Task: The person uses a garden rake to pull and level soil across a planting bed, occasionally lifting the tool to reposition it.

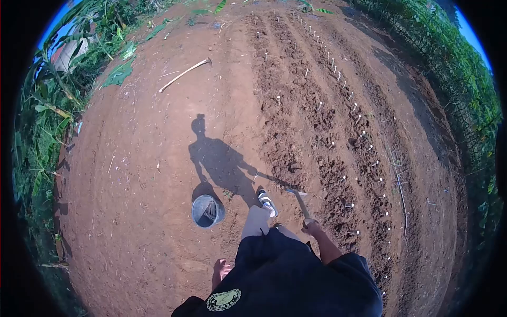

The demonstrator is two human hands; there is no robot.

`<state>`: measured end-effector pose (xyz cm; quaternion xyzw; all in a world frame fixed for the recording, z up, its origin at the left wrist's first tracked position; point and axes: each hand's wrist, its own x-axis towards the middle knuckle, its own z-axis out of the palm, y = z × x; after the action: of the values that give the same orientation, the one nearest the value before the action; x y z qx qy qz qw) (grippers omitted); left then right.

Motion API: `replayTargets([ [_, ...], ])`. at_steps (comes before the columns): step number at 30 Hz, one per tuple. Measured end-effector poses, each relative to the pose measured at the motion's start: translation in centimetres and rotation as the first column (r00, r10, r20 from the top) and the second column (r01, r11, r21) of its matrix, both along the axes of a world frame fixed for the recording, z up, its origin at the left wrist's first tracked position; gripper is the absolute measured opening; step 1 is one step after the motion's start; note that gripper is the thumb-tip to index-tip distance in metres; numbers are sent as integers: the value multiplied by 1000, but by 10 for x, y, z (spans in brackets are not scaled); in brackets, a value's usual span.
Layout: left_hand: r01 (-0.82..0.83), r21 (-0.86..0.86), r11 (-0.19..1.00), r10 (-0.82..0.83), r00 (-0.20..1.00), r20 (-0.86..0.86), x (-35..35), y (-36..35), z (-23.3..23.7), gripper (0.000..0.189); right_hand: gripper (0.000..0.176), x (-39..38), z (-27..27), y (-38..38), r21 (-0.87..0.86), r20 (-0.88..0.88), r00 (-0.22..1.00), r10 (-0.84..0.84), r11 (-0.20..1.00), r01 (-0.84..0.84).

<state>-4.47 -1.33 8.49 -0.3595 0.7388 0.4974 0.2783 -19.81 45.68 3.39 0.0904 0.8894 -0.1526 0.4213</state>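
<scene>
My right hand [311, 227] is closed around the end of a long tool with a brownish shaft [303, 207]. Its pale, shiny far end reaches down to the soil by the nearest dug row; its exact kind is hard to make out. My left hand [222, 269] hangs low at my side, fingers loosely apart, with nothing visible in it. Ahead of that hand, a dark bucket [208, 211] stands upright on the ground with something dark inside it. My sandalled foot [267, 202] is between the bucket and the tool.
Dug soil rows [332, 174] run away to my right, dotted with several white-topped markers [350, 205]. A hoe with a long pale handle [185, 74] lies on bare earth ahead left. Banana plants [58, 100] line the left edge; a green hedge [449, 68] borders the right.
</scene>
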Motion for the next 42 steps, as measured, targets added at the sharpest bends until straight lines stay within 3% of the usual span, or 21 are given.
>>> replayTargets([
  [2,28,47,999,-34,989,142,18,-9,-3,28,62,-17,41,-15,-30,22,999,-27,999,28],
  [4,61,97,993,-81,972,220,36,-16,-13,28,59,-17,60,-19,-97,-119,993,27,995,-38],
  [7,97,169,981,-140,953,267,55,-25,-39,29,59,11,98,-13,-94,-72,997,-29,995,22],
  [10,116,253,960,-182,950,255,54,-30,-66,29,59,80,6,8,-71,-113,994,-15,997,7],
  [12,112,337,935,-190,960,207,45,-38,-89,30,58,125,15,-2,4,-64,997,-50,999,50],
  [14,89,418,904,-161,977,139,26,-47,-110,30,58,162,-5,-4,-54,-12,995,98,994,-99],
  [15,21,213,977,-72,969,235,11,-33,-71,30,58,170,-3,-5,-54,-20,996,90,994,-91],
  [16,47,176,983,-63,994,89,4,-26,-36,28,57,184,3,-9,-41,65,982,177,984,-175],
  [18,68,133,989,-54,993,-108,-2,-33,-8,27,49,217,-8,-8,-72,38,987,157,986,-154],
  [19,67,135,989,-46,987,-152,3,-39,-3,28,38,230,-22,-6,11,-69,989,128,992,-128],
  [20,54,124,991,-32,984,-172,12,-49,-8,28,34,226,37,-11,-59,-45,998,38,997,-41],
  [22,42,113,993,-22,985,-171,35,-66,-19,28,32,219,46,-1,-155,-43,986,163,974,-167],
  [23,4,97,995,11,987,-161,54,-72,-23,29,33,217,75,-5,-94,-161,972,174,977,-190],
  [25,-51,105,993,68,983,-170,106,-91,-42,31,37,207,112,-11,-49,-200,954,222,970,-236],
  [27,-163,88,983,162,987,17,169,-95,-45,33,37,196,158,-23,18,-221,931,290,956,-294],
  [30,-200,40,979,180,939,292,267,-81,-40,32,36,188,173,-23,26,-248,891,381,922,-387],
  [34,-235,152,960,141,875,464,363,-51,-42,34,35,185,182,-23,60,-295,771,564,816,-575],
  [37,-246,201,948,119,862,493,376,-21,-35,35,32,185,177,-17,66,-175,810,559,828,-557],
  [40,-279,208,937,154,867,473,356,6,-25,37,31,178,175,3,6,-267,846,462,878,-478],
  [42,-294,200,935,182,878,443,333,27,-14,38,31,172,163,21,1,-260,833,489,863,-506],
])
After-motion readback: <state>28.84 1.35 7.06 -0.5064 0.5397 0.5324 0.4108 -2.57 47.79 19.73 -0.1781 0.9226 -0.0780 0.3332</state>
